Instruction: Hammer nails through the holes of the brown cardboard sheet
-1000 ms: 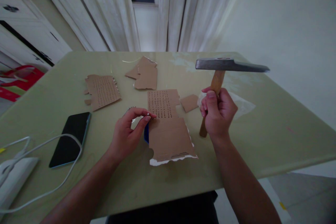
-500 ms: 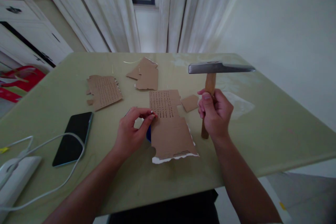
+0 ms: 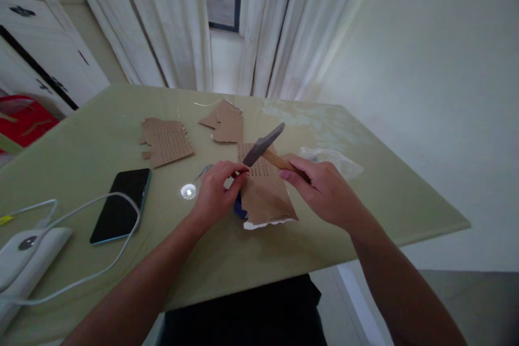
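My right hand (image 3: 326, 192) grips a hammer (image 3: 263, 145) by its wooden handle; the steel head is down over the perforated cardboard piece (image 3: 264, 190) in the table's middle. My left hand (image 3: 217, 192) pinches something small, probably a nail, upright at the cardboard's left edge, right under the hammer head. A blue object (image 3: 238, 207) peeks out beneath the cardboard. A few loose nails (image 3: 205, 171) lie just left of my left hand.
On the green table (image 3: 385, 194) lie two more cardboard pieces (image 3: 167, 141) (image 3: 226, 121), a black phone (image 3: 121, 204), a white cable (image 3: 81, 216) and white device (image 3: 24, 254) at left, and a clear plastic bag (image 3: 334, 159) at right. Curtains hang behind.
The hammer came down from its raised position at right onto the spot where my left hand pinches. The view tilted and shifted slightly.
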### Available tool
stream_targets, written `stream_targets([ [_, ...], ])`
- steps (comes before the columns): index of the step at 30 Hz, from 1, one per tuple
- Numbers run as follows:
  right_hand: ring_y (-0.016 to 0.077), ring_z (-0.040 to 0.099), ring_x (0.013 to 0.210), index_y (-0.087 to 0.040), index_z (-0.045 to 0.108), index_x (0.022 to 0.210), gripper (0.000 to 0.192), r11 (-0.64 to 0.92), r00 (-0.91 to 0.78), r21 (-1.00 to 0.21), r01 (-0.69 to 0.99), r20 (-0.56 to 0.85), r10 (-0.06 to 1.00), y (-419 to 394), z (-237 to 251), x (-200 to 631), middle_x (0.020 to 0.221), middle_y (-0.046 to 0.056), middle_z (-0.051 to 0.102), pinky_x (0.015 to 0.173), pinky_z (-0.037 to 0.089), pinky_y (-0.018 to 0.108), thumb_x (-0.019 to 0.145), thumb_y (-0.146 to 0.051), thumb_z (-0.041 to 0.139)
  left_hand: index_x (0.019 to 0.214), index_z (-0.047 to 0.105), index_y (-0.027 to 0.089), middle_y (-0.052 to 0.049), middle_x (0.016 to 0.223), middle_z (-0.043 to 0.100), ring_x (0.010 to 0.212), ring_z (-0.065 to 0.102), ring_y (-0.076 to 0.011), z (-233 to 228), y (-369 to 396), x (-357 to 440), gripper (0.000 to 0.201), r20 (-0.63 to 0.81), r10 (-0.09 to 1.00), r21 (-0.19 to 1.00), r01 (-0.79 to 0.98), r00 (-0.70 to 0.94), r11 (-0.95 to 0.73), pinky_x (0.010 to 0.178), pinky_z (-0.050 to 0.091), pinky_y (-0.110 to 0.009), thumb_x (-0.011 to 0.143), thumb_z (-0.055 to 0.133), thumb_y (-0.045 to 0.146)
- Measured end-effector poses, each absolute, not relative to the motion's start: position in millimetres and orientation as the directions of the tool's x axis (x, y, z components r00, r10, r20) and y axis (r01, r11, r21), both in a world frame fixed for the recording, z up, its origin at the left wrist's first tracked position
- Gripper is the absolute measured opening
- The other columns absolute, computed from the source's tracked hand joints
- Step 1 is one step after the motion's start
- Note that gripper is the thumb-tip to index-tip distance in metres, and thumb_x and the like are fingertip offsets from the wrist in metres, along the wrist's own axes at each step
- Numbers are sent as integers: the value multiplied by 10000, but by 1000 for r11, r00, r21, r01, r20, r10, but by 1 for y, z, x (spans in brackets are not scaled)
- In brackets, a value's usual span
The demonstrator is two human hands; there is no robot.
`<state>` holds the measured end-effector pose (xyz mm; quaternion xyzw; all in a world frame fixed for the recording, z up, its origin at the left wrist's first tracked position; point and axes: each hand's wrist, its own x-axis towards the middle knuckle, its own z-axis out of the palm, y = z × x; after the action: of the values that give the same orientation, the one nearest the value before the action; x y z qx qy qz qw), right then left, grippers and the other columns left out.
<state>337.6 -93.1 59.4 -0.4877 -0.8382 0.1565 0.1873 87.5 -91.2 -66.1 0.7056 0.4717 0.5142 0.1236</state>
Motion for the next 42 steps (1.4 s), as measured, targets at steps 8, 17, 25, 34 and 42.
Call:
stream_targets([
  [8, 205, 614, 724, -222, 699, 973, 318, 439, -435, -176, 881, 63, 898, -105, 72, 323, 804, 41, 723, 687, 267, 335, 1159, -429, 544, 984, 797, 220, -40, 895, 810, 806, 718, -210, -69, -85, 89, 135, 600, 800, 673, 520, 32, -526, 788, 586, -338, 1000, 662, 214],
  [17, 219, 632, 775, -222, 678, 955, 318, 406, -403, -177, 896, 56, 913, -108, 76, 315, 826, 45, 720, 707, 284, 333, 1165, -418, 542, 986, 808, 221, -50, 903, 817, 801, 720, -220, -72, -83, 88, 134, 553, 833, 716, 502, 18, -486, 791, 595, -342, 977, 675, 232],
  [25, 210, 598, 727, -227, 638, 882, 374, 389, -367, -228, 892, 133, 920, -108, 72, 317, 781, 32, 677, 699, 293, 332, 1161, -457, 541, 971, 812, 223, -65, 925, 832, 804, 716, -222, -70, -83, 88, 141, 537, 843, 737, 472, 25, -483, 811, 595, -365, 978, 684, 283],
  [34, 213, 614, 723, -234, 646, 873, 358, 374, -350, -235, 897, 138, 926, -108, 71, 324, 772, 31, 683, 701, 301, 327, 1146, -446, 554, 962, 804, 229, -53, 889, 801, 804, 709, -223, -69, -84, 87, 128, 543, 839, 731, 476, 28, -489, 811, 596, -368, 977, 683, 267],
  [42, 220, 609, 722, -235, 627, 886, 346, 363, -334, -281, 888, 146, 931, -105, 63, 334, 755, 19, 646, 709, 310, 328, 1134, -463, 547, 1085, 807, 221, -63, 1006, 735, 820, 674, -196, -63, -89, 81, 201, 472, 882, 798, 415, 22, -437, 644, 551, -288, 963, 732, 363],
])
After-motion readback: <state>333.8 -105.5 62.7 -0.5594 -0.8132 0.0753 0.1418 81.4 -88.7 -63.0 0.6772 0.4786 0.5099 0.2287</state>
